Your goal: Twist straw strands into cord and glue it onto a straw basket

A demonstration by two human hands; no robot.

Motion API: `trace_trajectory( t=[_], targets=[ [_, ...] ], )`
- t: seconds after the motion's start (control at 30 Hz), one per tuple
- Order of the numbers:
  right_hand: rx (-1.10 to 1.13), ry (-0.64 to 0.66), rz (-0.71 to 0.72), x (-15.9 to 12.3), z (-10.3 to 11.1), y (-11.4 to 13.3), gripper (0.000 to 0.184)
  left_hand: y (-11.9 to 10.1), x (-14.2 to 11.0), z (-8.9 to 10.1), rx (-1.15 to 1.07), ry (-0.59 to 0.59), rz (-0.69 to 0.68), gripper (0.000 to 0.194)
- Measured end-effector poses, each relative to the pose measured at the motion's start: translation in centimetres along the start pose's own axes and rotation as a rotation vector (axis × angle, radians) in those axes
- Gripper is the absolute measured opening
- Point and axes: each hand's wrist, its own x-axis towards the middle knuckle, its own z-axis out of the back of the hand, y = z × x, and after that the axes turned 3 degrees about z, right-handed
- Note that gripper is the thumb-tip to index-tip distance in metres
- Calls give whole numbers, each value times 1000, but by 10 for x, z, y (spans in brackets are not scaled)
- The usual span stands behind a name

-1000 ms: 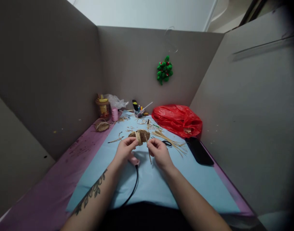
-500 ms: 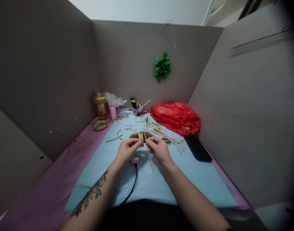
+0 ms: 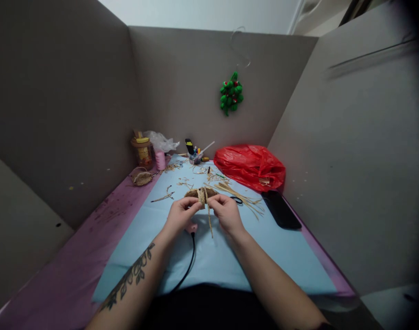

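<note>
A small brown piece [image 3: 192, 194], woven or wrapped in straw-like fibre, is held up over the blue sheet [image 3: 144, 256] between both hands. My left hand [image 3: 181, 214] grips its near left side, with thumb and forefinger pinched on the wrapped band. At the right side of that band, my right hand [image 3: 228, 214] has its thumb and fingers closed on a straw strand, whose loose end [image 3: 210, 225] dangles down. Fingers hide part of the piece. Below my left hand lies a pink tool [image 3: 193, 228] with a black cord, partly covered.
Dry straw strips [image 3: 247, 197] and scissors [image 3: 236, 200] lie to the right, near a black flat object [image 3: 281, 211]. Behind are a red plastic bag [image 3: 250, 165] and a pen holder [image 3: 195, 158]. Leftward are a forked twig [image 3: 164, 197], a small woven basket [image 3: 141, 178], pink thread [image 3: 160, 160] and a jar [image 3: 144, 153].
The dangling strand end has swung slightly left. My right hand has drawn a little closer to the wrapped band; my left hand keeps its grip.
</note>
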Motion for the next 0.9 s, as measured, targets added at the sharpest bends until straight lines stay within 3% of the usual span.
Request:
trace_trajectory(
  t=[0.9],
  targets=[
    [-47,45,62,0,0,-2,17,7,2,1,1,31,-38,27]
  ],
)
